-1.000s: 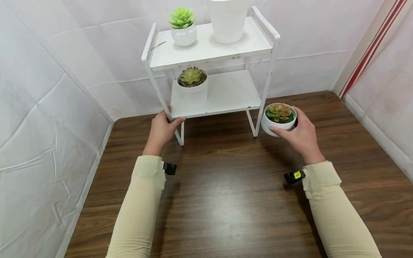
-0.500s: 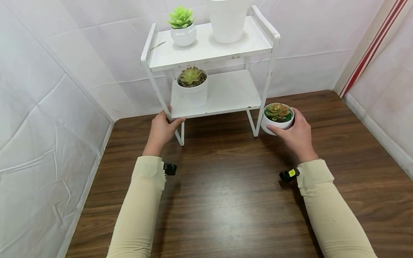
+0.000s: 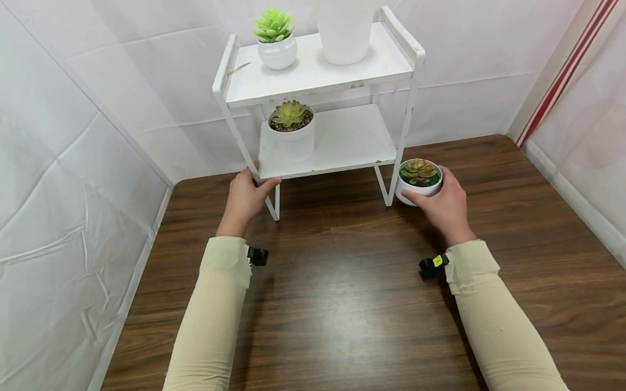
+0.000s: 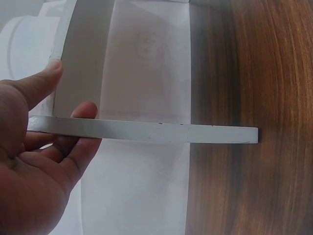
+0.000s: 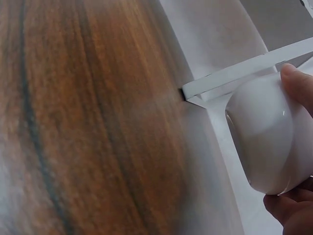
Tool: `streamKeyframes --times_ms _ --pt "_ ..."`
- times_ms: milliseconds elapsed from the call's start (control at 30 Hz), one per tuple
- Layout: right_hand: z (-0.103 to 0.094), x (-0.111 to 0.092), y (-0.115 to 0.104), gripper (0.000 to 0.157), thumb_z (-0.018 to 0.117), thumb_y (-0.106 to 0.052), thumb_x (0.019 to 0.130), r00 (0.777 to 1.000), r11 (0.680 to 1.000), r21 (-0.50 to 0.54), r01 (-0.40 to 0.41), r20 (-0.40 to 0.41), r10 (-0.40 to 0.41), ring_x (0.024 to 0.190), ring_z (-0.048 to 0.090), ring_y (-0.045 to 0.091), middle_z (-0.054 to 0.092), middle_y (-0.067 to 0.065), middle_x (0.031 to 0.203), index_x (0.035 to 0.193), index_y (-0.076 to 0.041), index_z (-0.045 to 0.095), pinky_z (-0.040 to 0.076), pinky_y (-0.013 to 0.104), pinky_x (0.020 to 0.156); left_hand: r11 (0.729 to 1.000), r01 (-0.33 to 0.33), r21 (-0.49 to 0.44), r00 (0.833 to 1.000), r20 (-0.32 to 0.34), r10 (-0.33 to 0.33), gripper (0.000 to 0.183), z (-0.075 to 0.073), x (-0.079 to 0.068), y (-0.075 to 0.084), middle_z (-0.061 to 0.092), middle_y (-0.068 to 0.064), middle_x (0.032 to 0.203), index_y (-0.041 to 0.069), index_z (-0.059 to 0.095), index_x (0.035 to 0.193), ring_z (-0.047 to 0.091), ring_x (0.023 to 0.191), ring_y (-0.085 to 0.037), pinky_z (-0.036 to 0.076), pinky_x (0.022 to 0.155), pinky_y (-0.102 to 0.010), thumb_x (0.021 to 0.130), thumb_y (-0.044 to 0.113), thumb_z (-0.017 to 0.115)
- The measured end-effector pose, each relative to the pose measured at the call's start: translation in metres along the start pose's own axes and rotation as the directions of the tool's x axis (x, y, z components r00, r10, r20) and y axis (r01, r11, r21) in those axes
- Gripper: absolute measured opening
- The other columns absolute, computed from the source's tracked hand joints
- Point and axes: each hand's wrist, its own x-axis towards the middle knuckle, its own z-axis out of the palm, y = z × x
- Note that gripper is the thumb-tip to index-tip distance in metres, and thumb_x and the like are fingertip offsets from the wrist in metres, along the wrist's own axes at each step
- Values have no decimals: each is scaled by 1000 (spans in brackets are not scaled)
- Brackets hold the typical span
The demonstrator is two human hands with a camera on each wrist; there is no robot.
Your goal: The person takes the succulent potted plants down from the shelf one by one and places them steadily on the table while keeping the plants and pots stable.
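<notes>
My left hand (image 3: 246,196) grips the lower left corner of a white two-tier rack (image 3: 349,136). In the left wrist view, the thumb (image 4: 46,81) lies on the shelf edge and the fingers curl around the leg (image 4: 171,131). My right hand (image 3: 451,205) holds a small white pot (image 3: 415,191) with a reddish-green succulent (image 3: 419,171), thumb in front and fingers around the far side. This pot is just right of the rack's right leg (image 3: 398,152). In the right wrist view, the base of the pot (image 5: 261,134) appears apart from the wood.
A light green succulent in a white pot (image 3: 297,144) stands on the lower shelf's left. Up top are a bright green potted succulent (image 3: 277,53) and a large white pot (image 3: 344,35). Beneath is a brown wooden table (image 3: 337,282), with white sheeting (image 3: 464,65) behind.
My right hand has moved slightly left with the succulent pot, bringing it closer to the rack's right leg. The left hand keeps its grip on the rack corner.
</notes>
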Motion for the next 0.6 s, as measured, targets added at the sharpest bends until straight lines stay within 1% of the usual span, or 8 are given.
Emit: streamKeyframes --times_ms 333,600 --pt "6 1 5 106 82 -57 67 1000 1000 -10 -7 9 7 127 47 41 49 22 139 147 -5 36 39 56 103 1000 11 2 1000 5 -11 84 -1 0 0 51 -21 140 6 27 153 56 120 -30 50 95 -46 90 47 65" --pt "9 0 8 106 83 -57 67 1000 1000 -8 -3 19 3 127 46 42 49 24 139 147 -4 36 38 56 104 1000 0 -2 1000 5 0 83 -1 0 0 55 -21 135 6 29 152 59 115 -29 50 92 -46 90 47 65"
